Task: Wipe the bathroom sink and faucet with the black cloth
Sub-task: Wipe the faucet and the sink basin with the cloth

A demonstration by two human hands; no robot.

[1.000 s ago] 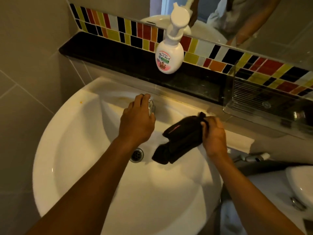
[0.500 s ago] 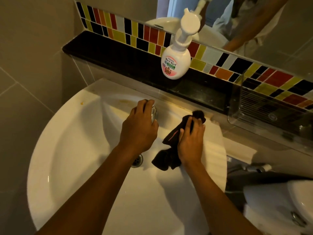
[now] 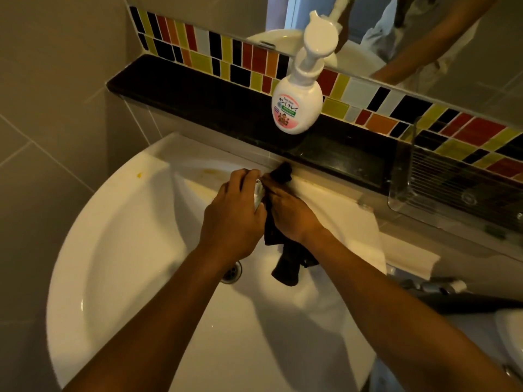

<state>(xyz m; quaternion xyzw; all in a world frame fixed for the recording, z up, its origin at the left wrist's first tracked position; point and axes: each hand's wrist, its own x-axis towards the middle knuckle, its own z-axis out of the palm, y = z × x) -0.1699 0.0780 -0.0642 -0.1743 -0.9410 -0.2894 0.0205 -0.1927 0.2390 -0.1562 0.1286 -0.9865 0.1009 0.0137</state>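
Note:
A white round sink (image 3: pixel 121 250) fills the middle of the view, its metal drain (image 3: pixel 233 274) half hidden under my left wrist. My left hand (image 3: pixel 230 219) is wrapped over the chrome faucet (image 3: pixel 258 190), of which only a sliver shows. My right hand (image 3: pixel 291 216) presses the black cloth (image 3: pixel 287 267) against the faucet's right side. One end of the cloth pokes up at the sink's back rim, the other hangs down into the basin.
A white pump soap bottle (image 3: pixel 297 108) stands on the black ledge (image 3: pixel 198 103) behind the sink, below coloured tiles and a mirror. A clear wire-backed holder (image 3: pixel 458 188) is fixed at right. A toilet and spray hose (image 3: pixel 441 287) lie at lower right. Yellow stains mark the sink's back rim.
My right hand has carried the cloth leftward from the sink's right side up against the faucet. My left hand has stayed on the faucet.

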